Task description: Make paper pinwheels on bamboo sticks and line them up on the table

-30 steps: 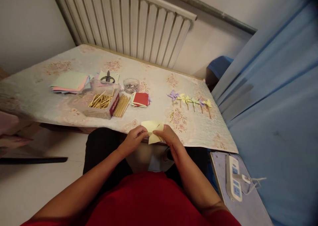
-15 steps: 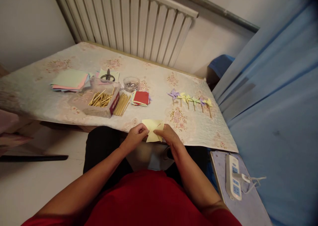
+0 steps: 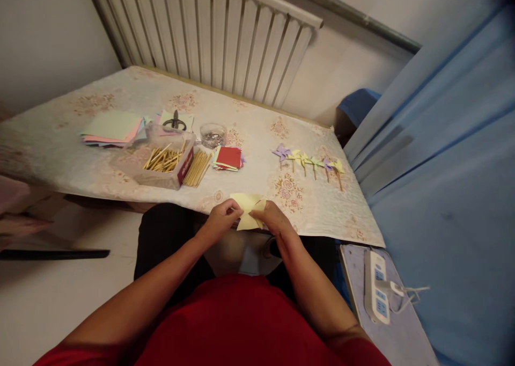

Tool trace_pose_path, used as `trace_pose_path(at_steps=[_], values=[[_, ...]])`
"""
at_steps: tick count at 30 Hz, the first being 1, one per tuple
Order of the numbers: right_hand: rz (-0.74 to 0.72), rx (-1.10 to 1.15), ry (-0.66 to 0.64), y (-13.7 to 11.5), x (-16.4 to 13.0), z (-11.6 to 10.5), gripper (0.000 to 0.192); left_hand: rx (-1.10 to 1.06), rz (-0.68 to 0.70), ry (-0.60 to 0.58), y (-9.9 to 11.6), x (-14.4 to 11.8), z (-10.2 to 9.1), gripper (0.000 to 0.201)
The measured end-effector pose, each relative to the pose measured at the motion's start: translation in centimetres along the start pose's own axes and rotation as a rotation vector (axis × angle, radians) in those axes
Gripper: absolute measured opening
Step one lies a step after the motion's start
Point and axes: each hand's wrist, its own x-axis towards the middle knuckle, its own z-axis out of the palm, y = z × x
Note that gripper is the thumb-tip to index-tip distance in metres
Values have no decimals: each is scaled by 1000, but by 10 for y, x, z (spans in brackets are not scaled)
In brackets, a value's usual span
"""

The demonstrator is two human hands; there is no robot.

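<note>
- While both hands show plainly over the lap, part of their grip is covered: the left hand pinches the left side of a yellow paper, thumb and fingers closed on it, the lower fingers curled out of our sight
- We see the right hand closed on the other side, its thumb laid across the face of the sheet; its other fingers are mostly behind the paper, so we cannot tell how they are spread
- The yellow paper is at the near edge of the worktop, between the two hands; a dark line shows near its upper right corner, cut or fold, we cannot say which
- Beyond the left hand we have a clear plastic box of thin sticks, too jumbled to count, with a bundle of sticks just beside it
- Behind the box, scissors lie on pale sheets that the box partly hides from us
- The round bowl holds shiny bits too small for us to make out
- Nearer, a red square tops a small paper stack, covering most of what is under it
- To the right, paper pinwheels on sticks overlap in a row
- At the left border, a pinkish object is cut off, and we cannot identify it
</note>
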Motion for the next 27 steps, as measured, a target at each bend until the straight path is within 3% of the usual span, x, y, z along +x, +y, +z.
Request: trace_pose_path(at_steps=[18,27], values=[[18,-25,6,-4,-3,0,32,182,76,95,5,1,3,16],[33,-153,117,-6,-2,4,31,265,103,134,3,3,4,13]])
